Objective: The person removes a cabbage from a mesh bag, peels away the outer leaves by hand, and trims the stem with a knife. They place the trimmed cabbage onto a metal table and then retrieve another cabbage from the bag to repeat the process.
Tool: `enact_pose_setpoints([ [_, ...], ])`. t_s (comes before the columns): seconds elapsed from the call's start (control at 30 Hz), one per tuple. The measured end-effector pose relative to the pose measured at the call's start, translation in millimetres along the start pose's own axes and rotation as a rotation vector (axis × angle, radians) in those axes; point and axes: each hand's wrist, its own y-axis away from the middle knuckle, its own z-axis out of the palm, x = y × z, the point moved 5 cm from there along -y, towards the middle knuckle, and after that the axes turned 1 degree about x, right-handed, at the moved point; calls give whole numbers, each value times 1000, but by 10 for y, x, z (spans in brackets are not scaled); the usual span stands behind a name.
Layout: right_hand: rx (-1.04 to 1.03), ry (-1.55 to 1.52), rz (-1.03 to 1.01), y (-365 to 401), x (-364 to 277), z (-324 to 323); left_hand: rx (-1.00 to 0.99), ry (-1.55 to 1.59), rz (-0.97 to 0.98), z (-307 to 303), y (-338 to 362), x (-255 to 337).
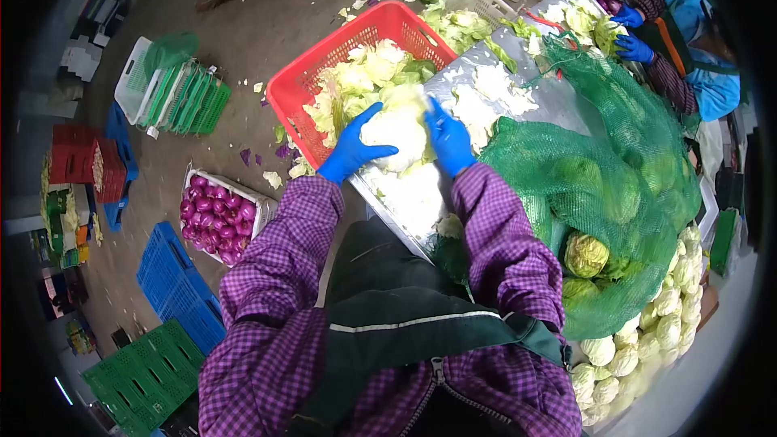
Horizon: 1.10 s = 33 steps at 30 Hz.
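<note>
A pale, peeled cabbage point(405, 133) sits at the edge of the metal table point(433, 202), beside the red crate. My left hand point(356, 146), in a blue glove, cups its left side, thumb laid across the front. On the other side, my right hand point(447, 137), also gloved, is close to the cabbage. Motion smears its fingers, and I cannot make out whether anything is in them. Loose leaves point(368, 73) fill much of the red crate point(287, 85). To the right, a green mesh sack point(595, 194) with cabbages inside lies on the table.
Peeled cabbages point(623, 360) are piled at lower right. A crate of purple onions point(218, 218) stands on the floor at left, near a blue pallet point(174, 279) and green crates point(150, 376). Another person's gloved hands point(634, 48) work at upper right.
</note>
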Motion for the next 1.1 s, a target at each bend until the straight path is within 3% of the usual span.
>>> enact_pose_setpoints([
  [0.03, 124, -123, 126, -132, 241, 20, -52, -79, 65, 15, 27, 8],
  [0.1, 205, -330, 91, -370, 767, 148, -104, -160, 130, 13, 76, 22],
  [0.2, 235, -601, 391, -419, 909, -34, -131, -149, 126, -27, 108, 25],
  [0.23, 227, -546, 406, -429, 893, -149, -164, -148, 99, -53, 118, 5],
  [0.33, 299, -503, 320, -321, 747, -324, -152, -128, 18, -72, 107, 11],
  [0.4, 407, -133, 170, -130, 510, -430, -50, -69, -12, -121, 37, -110],
  [0.43, 381, -183, 153, 22, 317, -427, -51, -71, -9, -73, 46, -124],
  [0.47, 295, -459, 261, 211, 79, -393, 92, 265, -180, -33, 75, -217],
  [0.5, 406, -416, -23, 200, 351, -125, 234, 603, -352, 42, 125, -334],
  [0.57, 34, -764, 365, 487, 32, -21, 287, 638, -366, 164, 144, -497],
  [0.63, -100, -811, 280, 541, 27, 172, 294, 367, -517, 294, 271, -404],
  [0.7, -71, -729, 164, 490, 138, 175, 300, 229, -542, 254, 271, -337],
  [0.77, -174, -738, 299, 462, 232, 159, 196, 242, -290, 158, 96, -332],
  [0.83, -190, -627, 266, 525, 156, 55, 191, 272, -397, 186, 128, -156],
  [0.9, -207, -518, 229, 509, 152, 25, 183, 225, -264, 154, 41, -331],
  [0.93, -93, -364, -33, 488, 86, -26, 187, 227, -271, 151, 30, -503],
  [0.97, 22, -207, -293, 509, 8, -64, 206, 7, -80, 137, -4, -565],
  [1.0, 21, -207, -291, 506, -33, -85, 220, -213, 115, 170, -3, -444],
  [1.1, -68, -54, -251, 483, -123, -125, 195, -343, 143, 260, 61, -369],
])
